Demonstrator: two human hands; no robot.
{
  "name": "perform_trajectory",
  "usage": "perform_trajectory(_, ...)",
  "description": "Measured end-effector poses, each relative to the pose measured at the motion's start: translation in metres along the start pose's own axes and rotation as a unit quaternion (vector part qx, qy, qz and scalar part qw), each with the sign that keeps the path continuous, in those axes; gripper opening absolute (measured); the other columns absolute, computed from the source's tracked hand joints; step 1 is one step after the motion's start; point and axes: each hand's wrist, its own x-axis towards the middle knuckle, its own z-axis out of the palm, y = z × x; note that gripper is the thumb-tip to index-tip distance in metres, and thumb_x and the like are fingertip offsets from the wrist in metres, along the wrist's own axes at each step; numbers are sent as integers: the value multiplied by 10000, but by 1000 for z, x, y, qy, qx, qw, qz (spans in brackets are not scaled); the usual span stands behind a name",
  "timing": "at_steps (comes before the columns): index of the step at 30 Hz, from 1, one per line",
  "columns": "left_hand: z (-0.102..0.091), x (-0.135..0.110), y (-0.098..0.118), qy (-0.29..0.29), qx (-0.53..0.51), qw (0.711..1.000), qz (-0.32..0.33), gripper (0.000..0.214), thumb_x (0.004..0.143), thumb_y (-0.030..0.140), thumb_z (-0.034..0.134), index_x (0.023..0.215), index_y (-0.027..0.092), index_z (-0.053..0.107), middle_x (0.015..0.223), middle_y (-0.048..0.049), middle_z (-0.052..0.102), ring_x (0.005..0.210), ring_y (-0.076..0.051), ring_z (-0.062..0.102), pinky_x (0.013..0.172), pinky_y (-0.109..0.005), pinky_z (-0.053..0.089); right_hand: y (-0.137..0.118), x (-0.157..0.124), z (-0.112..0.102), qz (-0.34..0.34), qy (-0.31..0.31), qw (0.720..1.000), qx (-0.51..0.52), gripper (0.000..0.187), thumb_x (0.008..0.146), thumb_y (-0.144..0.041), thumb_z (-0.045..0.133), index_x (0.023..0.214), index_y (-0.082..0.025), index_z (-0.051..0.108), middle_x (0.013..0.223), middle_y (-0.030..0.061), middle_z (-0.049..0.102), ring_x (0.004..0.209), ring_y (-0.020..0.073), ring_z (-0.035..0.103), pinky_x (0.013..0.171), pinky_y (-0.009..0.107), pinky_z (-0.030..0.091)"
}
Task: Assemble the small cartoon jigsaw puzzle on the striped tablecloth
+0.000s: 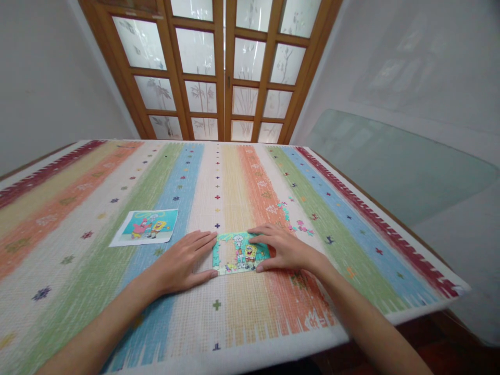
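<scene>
A partly filled jigsaw puzzle (242, 255) with cartoon figures on a turquoise ground lies flat before me. It has a gap in its left half where pale pinkish backing shows. My left hand (191, 260) rests at the puzzle's left edge, fingers stretched out and thumb apart, fingertips touching the corners. Around the right end curves my right hand (283, 249), fingers over the top edge and surface, thumb near the bottom edge. Its palm hides the puzzle's right edge. A printed reference picture (150, 226) of the same figures lies left of my left hand.
Several loose puzzle pieces (302, 227) are scattered beyond my right hand, turquoise and pink. Everything lies on a striped tablecloth (234, 312) covering the table. Wooden doors with glass panes (224, 78) stand behind the far edge, with pale walls on both sides.
</scene>
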Motion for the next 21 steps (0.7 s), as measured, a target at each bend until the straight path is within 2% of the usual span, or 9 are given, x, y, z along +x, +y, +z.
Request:
perform_trajectory(5, 0, 0, -1, -3, 2, 1000, 8, 685, 970, 597, 539, 1496, 169, 440, 1499, -160, 516, 1369, -318, 509, 1171, -535, 385, 1, 0, -2, 3, -21, 1000, -13, 648, 785, -516, 818, 1325, -195, 660, 1481, 137, 553, 1386, 307, 467, 1139, 498, 387)
perform_trajectory(10, 1, 0, -2, 2, -3, 1000, 9, 686, 965, 602, 550, 1496, 179, 452, 1502, -158, 513, 1371, -328, 506, 1171, -539, 384, -2, 1, -6, -1, -38, 999, -14, 598, 833, -477, 788, 1351, -216, 645, 1427, 122, 606, 1407, 317, 462, 1132, 512, 395)
perform_trajectory(21, 4, -1, -2, 16, -12, 1000, 15, 690, 969, 577, 559, 1529, 202, 411, 1523, -145, 491, 1389, -324, 485, 1172, -525, 388, -6, 2, -10, -25, -20, 999, -31, 296, 971, -404, 638, 1176, -213, 730, 1326, 98, 682, 1357, 277, 515, 1078, 471, 447)
